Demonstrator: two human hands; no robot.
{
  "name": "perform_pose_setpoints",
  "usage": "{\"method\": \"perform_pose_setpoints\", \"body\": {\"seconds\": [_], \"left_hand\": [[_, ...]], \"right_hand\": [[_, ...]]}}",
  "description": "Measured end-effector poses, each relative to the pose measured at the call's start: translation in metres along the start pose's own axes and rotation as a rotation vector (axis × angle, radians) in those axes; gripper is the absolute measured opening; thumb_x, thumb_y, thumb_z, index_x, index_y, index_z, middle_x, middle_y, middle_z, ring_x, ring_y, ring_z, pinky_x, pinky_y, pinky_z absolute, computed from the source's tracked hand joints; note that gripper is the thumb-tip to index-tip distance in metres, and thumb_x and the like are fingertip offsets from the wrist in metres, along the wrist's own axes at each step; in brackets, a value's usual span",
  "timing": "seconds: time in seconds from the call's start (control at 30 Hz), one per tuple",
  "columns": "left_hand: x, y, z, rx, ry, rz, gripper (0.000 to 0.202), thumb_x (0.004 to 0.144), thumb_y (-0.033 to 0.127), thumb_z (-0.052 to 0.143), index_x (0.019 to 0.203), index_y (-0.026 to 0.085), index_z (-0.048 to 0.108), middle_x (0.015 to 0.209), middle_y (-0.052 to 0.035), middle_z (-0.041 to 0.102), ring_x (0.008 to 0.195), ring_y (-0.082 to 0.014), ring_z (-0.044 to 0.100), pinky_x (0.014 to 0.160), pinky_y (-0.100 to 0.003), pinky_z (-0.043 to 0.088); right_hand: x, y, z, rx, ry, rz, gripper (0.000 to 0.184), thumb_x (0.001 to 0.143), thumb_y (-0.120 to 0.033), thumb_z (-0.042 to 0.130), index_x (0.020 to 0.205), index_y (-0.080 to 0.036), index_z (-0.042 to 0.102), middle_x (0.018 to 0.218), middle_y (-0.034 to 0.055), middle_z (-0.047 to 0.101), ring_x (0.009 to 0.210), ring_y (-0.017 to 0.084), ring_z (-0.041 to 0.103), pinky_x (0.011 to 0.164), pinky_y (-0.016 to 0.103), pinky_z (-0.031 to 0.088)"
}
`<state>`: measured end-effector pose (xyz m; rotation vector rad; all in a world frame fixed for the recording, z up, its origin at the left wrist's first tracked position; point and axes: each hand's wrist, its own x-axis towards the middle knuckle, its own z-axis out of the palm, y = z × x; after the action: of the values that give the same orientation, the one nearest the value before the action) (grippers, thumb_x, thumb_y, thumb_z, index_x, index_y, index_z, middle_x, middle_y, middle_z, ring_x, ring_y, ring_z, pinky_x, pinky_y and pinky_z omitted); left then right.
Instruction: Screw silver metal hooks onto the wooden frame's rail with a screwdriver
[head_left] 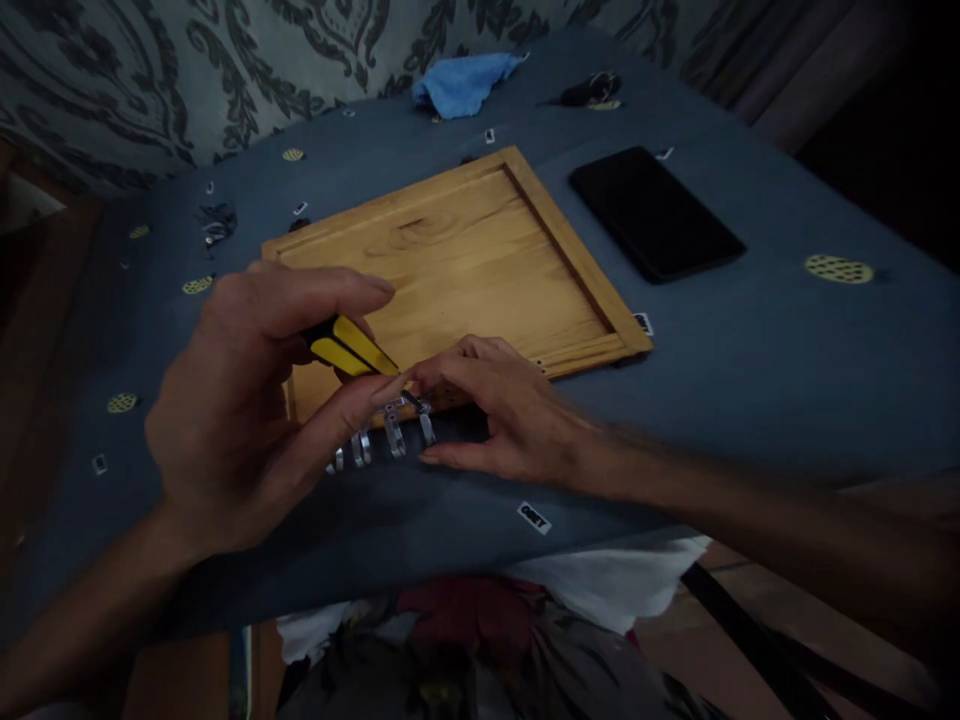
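Near edge: a small white printed label (533,517) lies on the blue table cover (750,380), just in front of the hands.
Left hand: the left hand (247,400) is curled around a yellow-and-black screwdriver (351,348), thumb and fingers pinching the handle, tip angled down to the right.
Right hand: the right hand (502,415) sits flat-ish on the cover, fingertips bunched together right at the screwdriver tip; can't tell what exactly they're pinching, too blurry.
Metal hooks: a row of shiny metal hooks (382,440) sticks out at the front edge of the board, right between the two hands, touching or nearly touching both.
Wooden board: framed wooden board (465,260) lies flat on the cover, just behind the hands.
Phone: black phone (654,212), face up, right of the board, close but apart.
Far stuff: blue cloth (465,82) bunched at the far edge, a dark bunch of keys (589,92) to its right.
Scattered: more small labels and yellow dotted patches, like the one at far right (838,268).
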<state>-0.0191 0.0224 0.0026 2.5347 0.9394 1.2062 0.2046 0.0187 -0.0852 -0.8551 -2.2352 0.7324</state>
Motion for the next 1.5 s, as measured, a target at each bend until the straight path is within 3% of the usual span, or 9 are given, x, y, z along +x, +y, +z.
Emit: {"method": "perform_pose_setpoints", "body": {"seconds": [0.23, 0.33, 0.5, 0.63, 0.8, 1.1, 1.27, 1.43, 1.5], "left_hand": [[0.005, 0.026, 0.005, -0.193, -0.012, -0.245, 0.053, 0.084, 0.01, 0.074, 0.124, 0.038, 0.054, 0.118, 0.0021, 0.062, 0.097, -0.0143, 0.069, 0.08, -0.034, 0.065], [0.002, 0.02, -0.001, -0.207, -0.013, -0.245, 0.05, 0.082, 0.018, 0.078, 0.123, 0.037, 0.056, 0.11, 0.0002, 0.065, 0.094, -0.0196, 0.07, 0.08, -0.04, 0.066], [-0.004, 0.004, -0.01, -0.147, 0.066, -0.31, 0.05, 0.083, 0.026, 0.078, 0.127, 0.034, 0.057, 0.106, -0.0017, 0.068, 0.098, -0.0248, 0.07, 0.098, -0.048, 0.061], [-0.002, 0.01, -0.005, -0.199, 0.012, -0.245, 0.049, 0.081, 0.024, 0.079, 0.123, 0.038, 0.061, 0.113, 0.0001, 0.065, 0.095, -0.0219, 0.069, 0.085, -0.041, 0.065], [-0.002, 0.023, -0.001, -0.169, -0.01, -0.367, 0.044, 0.087, 0.02, 0.073, 0.127, 0.033, 0.059, 0.118, -0.0023, 0.066, 0.1, -0.0218, 0.068, 0.085, -0.039, 0.065], [0.001, 0.025, 0.004, -0.171, -0.007, -0.304, 0.046, 0.089, 0.014, 0.068, 0.128, 0.035, 0.06, 0.123, -0.0015, 0.061, 0.1, -0.0185, 0.068, 0.089, -0.038, 0.063], [0.002, 0.023, 0.003, -0.129, -0.028, -0.17, 0.051, 0.08, 0.015, 0.076, 0.127, 0.031, 0.065, 0.1, -0.0038, 0.068, 0.092, -0.0216, 0.071, 0.078, -0.036, 0.066], [-0.004, 0.01, 0.0, -0.032, -0.064, -0.225, 0.045, 0.09, 0.023, 0.067, 0.132, 0.035, 0.06, 0.108, -0.0031, 0.067, 0.096, -0.0229, 0.07, 0.082, -0.041, 0.065], [-0.005, 0.002, -0.002, -0.005, -0.04, -0.075, 0.052, 0.083, 0.025, 0.076, 0.132, 0.033, 0.06, 0.115, -0.0035, 0.067, 0.093, -0.0232, 0.069, 0.071, -0.037, 0.064]], "right_hand": [[-0.001, 0.001, 0.0, 0.0, 0.015, -0.01, 0.052, 0.079, -0.042, 0.082, 0.121, -0.018, 0.061, 0.106, 0.0064, 0.069, 0.098, 0.024, 0.059, 0.083, 0.036, 0.045], [-0.001, 0.002, 0.002, 0.015, 0.024, -0.027, 0.054, 0.08, -0.042, 0.082, 0.122, -0.017, 0.06, 0.106, 0.0067, 0.07, 0.098, 0.024, 0.06, 0.084, 0.037, 0.045], [-0.002, 0.004, 0.002, 0.024, 0.043, -0.035, 0.054, 0.079, -0.041, 0.083, 0.122, -0.017, 0.06, 0.108, 0.0069, 0.07, 0.098, 0.025, 0.06, 0.084, 0.037, 0.045], [-0.002, 0.003, 0.002, 0.029, 0.04, -0.043, 0.054, 0.08, -0.041, 0.082, 0.122, -0.016, 0.06, 0.106, 0.0069, 0.071, 0.098, 0.024, 0.06, 0.084, 0.036, 0.045], [0.0, 0.0, 0.0, 0.014, 0.007, -0.005, 0.052, 0.08, -0.043, 0.081, 0.122, -0.018, 0.061, 0.105, 0.0067, 0.07, 0.098, 0.024, 0.06, 0.084, 0.036, 0.045], [-0.001, 0.0, -0.001, 0.013, 0.005, 0.004, 0.052, 0.08, -0.044, 0.081, 0.121, -0.019, 0.062, 0.106, 0.0069, 0.069, 0.1, 0.025, 0.06, 0.085, 0.037, 0.045], [0.0, -0.001, -0.001, 0.004, 0.001, 0.013, 0.051, 0.079, -0.044, 0.082, 0.119, -0.018, 0.063, 0.104, 0.0069, 0.068, 0.098, 0.025, 0.059, 0.083, 0.036, 0.044], [0.0, 0.0, -0.001, -0.003, 0.001, -0.002, 0.049, 0.081, -0.044, 0.08, 0.12, -0.018, 0.062, 0.105, 0.0071, 0.068, 0.098, 0.025, 0.058, 0.083, 0.036, 0.044], [0.0, 0.0, 0.0, -0.006, 0.004, -0.012, 0.049, 0.083, -0.044, 0.079, 0.12, -0.018, 0.062, 0.104, 0.0076, 0.068, 0.098, 0.025, 0.058, 0.083, 0.036, 0.044]]}}
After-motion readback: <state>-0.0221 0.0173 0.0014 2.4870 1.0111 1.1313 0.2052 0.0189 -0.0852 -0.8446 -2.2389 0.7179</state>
